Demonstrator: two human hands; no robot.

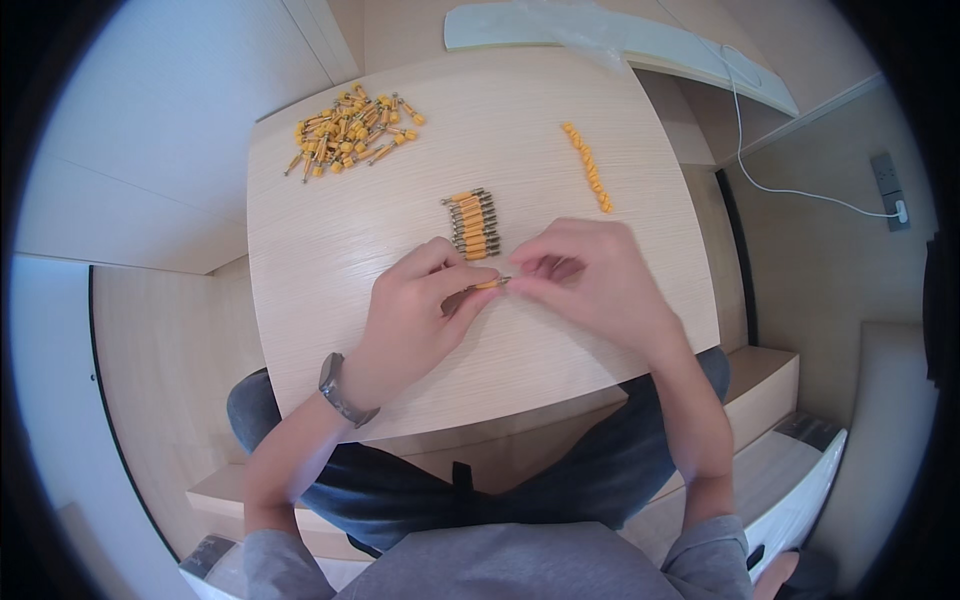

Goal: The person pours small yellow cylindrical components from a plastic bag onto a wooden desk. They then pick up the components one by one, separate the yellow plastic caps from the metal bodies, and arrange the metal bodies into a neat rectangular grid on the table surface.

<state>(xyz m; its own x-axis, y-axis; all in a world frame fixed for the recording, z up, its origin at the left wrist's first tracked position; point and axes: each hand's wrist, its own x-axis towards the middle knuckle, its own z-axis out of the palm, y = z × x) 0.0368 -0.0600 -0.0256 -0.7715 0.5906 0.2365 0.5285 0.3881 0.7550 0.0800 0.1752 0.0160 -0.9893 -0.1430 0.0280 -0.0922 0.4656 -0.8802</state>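
Between the thumb and index finger of my left hand (415, 305) is a small connector pin (488, 284) with an orange sleeve and a metal end. The fingertips of my right hand (590, 275) pinch the metal end of the same pin; the other fingers curl loosely. Just beyond my hands lies a neat stack-like row of similar orange-sleeved metal pins (474, 222), side by side. Farther right, a line of small yellow caps (587, 168) runs along the table. A loose heap of pins with yellow caps on them (350, 130) lies at the far left.
The pale wooden table (400, 225) has rounded edges, with my legs under its near side. Behind it, a pale board (560, 28) carries clear plastic wrap. A white cable (745, 150) runs to a wall socket (888, 185) at right.
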